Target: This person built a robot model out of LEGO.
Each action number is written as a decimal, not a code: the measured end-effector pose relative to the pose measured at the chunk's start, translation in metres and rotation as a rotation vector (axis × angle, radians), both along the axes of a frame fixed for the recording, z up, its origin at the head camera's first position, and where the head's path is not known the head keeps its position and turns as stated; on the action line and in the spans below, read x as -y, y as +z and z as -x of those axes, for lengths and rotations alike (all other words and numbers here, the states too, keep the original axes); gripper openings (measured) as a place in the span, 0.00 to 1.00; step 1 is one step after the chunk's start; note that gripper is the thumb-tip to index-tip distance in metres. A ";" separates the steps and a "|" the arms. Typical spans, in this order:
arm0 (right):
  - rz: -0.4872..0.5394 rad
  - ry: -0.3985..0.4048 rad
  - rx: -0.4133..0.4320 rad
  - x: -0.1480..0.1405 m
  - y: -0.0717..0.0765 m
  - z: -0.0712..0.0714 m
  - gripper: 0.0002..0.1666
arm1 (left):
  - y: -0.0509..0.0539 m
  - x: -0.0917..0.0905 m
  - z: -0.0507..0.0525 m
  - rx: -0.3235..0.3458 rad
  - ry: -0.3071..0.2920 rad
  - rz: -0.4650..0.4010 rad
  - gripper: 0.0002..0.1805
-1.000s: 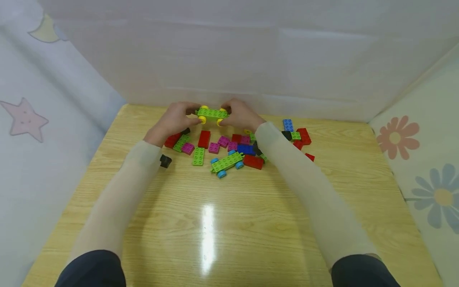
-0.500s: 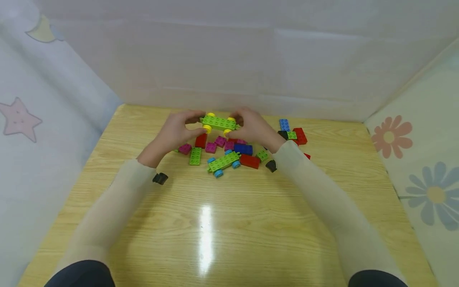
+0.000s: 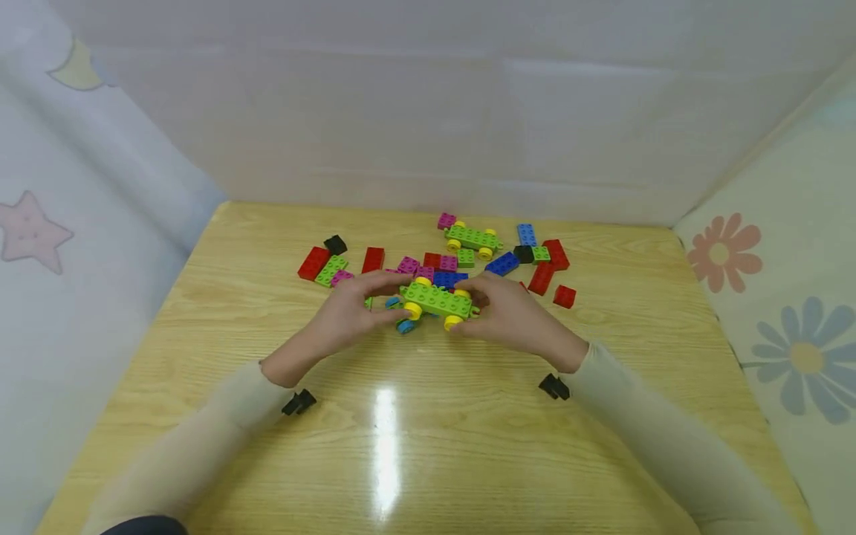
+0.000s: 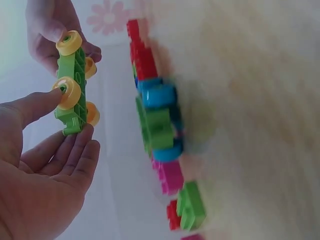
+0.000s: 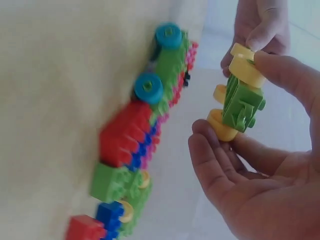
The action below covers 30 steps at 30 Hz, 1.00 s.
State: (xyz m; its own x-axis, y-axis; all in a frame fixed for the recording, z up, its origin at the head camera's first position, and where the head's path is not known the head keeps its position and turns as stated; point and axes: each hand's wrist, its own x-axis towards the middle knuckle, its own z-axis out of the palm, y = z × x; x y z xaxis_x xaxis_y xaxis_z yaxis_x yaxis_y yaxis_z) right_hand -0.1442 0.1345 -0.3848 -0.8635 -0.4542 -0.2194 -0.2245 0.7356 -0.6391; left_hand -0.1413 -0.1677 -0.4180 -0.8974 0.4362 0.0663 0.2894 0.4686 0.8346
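Left hand is pinching the left end of a green, yellow-wheeled base; right hand is pinching its right end, so each grip is grasping it. The base is hanging above the counter. A blue-wheeled base is lying below, partly hidden. Another yellow-wheeled base is standing at the far side, a magenta brick resting just beside its left end.

No lettering, label, brand, number or sign can be read in any of the three views.
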 end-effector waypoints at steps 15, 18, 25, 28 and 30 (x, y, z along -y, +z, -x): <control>0.014 -0.119 0.002 -0.017 -0.033 -0.049 0.39 | -0.023 -0.036 -0.030 0.007 0.041 0.092 0.26; -0.018 -0.129 0.016 -0.015 -0.037 -0.050 0.40 | -0.022 -0.040 -0.030 0.000 0.039 0.126 0.25; -0.050 -0.137 0.050 -0.010 -0.047 -0.052 0.39 | -0.022 -0.045 -0.028 0.020 0.018 0.162 0.25; -0.053 -0.145 0.051 -0.009 -0.049 -0.053 0.39 | -0.027 -0.048 -0.026 0.006 0.011 0.175 0.24; -0.063 -0.145 0.045 -0.008 -0.051 -0.053 0.38 | -0.028 -0.050 -0.026 -0.023 0.008 0.197 0.23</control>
State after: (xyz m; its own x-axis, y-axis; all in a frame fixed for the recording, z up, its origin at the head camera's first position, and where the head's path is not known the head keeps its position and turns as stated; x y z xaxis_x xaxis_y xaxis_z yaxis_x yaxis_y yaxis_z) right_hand -0.0912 0.1425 -0.4355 -0.9076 -0.3098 -0.2834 -0.0855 0.7973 -0.5976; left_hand -0.1157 -0.1180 -0.4463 -0.9003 0.4352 0.0011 0.3029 0.6250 0.7195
